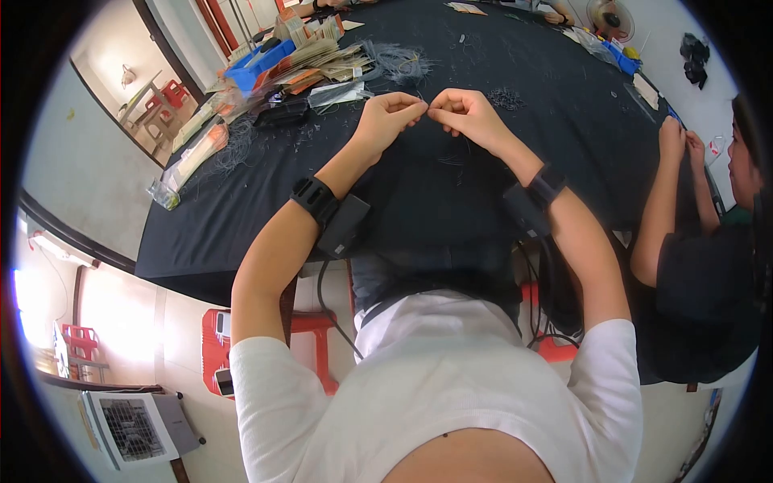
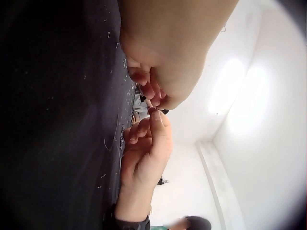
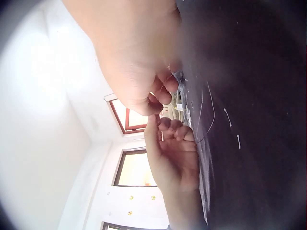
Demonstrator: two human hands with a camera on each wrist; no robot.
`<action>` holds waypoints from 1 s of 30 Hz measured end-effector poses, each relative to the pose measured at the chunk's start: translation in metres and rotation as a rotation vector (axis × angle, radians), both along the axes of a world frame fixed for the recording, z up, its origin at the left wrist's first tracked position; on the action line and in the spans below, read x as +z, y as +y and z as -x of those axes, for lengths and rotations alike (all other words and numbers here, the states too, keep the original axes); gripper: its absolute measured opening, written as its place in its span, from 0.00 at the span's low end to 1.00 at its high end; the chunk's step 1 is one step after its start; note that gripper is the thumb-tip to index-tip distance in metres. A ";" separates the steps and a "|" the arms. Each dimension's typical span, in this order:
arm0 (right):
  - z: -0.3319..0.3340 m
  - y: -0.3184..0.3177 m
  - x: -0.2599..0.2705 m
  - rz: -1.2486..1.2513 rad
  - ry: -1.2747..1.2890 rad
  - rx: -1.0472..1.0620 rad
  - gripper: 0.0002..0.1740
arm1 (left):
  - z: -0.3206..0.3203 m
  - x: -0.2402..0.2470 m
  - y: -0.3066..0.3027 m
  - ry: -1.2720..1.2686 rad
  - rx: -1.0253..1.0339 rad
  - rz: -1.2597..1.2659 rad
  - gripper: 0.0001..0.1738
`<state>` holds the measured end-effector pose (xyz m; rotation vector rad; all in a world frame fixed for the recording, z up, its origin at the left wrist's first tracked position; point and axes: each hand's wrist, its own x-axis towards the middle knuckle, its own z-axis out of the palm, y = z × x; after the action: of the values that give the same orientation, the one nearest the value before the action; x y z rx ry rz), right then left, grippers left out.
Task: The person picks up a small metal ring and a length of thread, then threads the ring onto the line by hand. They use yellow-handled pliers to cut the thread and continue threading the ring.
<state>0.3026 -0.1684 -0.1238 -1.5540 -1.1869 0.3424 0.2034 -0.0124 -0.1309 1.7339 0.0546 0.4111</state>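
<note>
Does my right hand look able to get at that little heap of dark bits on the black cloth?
Probably yes: the heap of dark bits lies close by the right hand, with nothing seen between. Its fingertips, though, seem to pinch something too small to make out.

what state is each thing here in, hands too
left hand, fingers curled, apparently pinching
right hand, fingers curled, apparently pinching thin strand
blue bin, open-topped
packets, loosely piled
clear strands, tangled
black cloth, spread, creased
wrist straps, fastened
fan, running or off: can't tell

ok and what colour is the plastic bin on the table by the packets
The bin is blue, clearest in the head view.
</note>
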 end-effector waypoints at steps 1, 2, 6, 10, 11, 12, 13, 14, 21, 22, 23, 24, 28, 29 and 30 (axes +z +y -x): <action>0.001 0.000 0.000 -0.007 -0.005 -0.003 0.06 | 0.000 0.001 -0.001 0.009 0.007 -0.001 0.11; 0.000 -0.001 0.001 -0.010 -0.004 0.002 0.06 | 0.000 0.002 -0.002 0.005 0.006 0.003 0.11; 0.002 0.000 0.000 -0.022 0.017 0.020 0.06 | 0.003 0.001 -0.002 -0.028 -0.006 0.000 0.11; 0.004 -0.001 0.004 -0.027 0.012 0.016 0.06 | 0.002 0.003 -0.002 -0.017 0.004 0.013 0.10; 0.004 -0.001 0.004 -0.033 0.004 0.015 0.06 | 0.003 0.002 -0.002 -0.015 0.004 0.017 0.10; 0.003 0.000 0.004 -0.026 0.004 0.011 0.06 | 0.003 0.002 -0.002 -0.016 0.004 0.019 0.10; 0.002 0.000 0.004 -0.018 0.004 0.006 0.06 | 0.002 0.002 -0.001 -0.018 0.002 0.022 0.10; 0.002 0.000 0.003 -0.007 0.006 -0.001 0.06 | 0.001 0.001 -0.002 -0.017 -0.002 0.026 0.10; 0.002 -0.002 0.004 -0.041 -0.024 0.013 0.07 | 0.001 0.003 -0.002 -0.030 0.015 0.022 0.10; 0.003 -0.003 0.004 -0.038 -0.020 0.006 0.07 | 0.002 0.002 -0.002 -0.028 0.013 0.029 0.10; 0.004 -0.003 0.005 -0.036 -0.017 -0.002 0.07 | 0.001 0.002 -0.002 -0.027 0.010 0.034 0.10; 0.004 -0.003 0.005 -0.034 -0.013 -0.010 0.07 | 0.002 0.003 -0.002 -0.025 0.007 0.039 0.10; -0.001 0.000 0.003 -0.035 -0.017 -0.021 0.08 | 0.002 0.005 -0.002 -0.004 0.019 0.000 0.10; -0.001 0.000 0.003 -0.035 -0.023 -0.018 0.08 | 0.001 0.004 -0.001 -0.008 0.013 -0.001 0.11; 0.000 -0.001 0.003 -0.031 -0.027 -0.015 0.08 | 0.001 0.003 -0.002 -0.011 0.009 0.003 0.11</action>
<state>0.3022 -0.1696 -0.1208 -1.5442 -1.1953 0.2922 0.2020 -0.0142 -0.1283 1.7291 0.0550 0.4265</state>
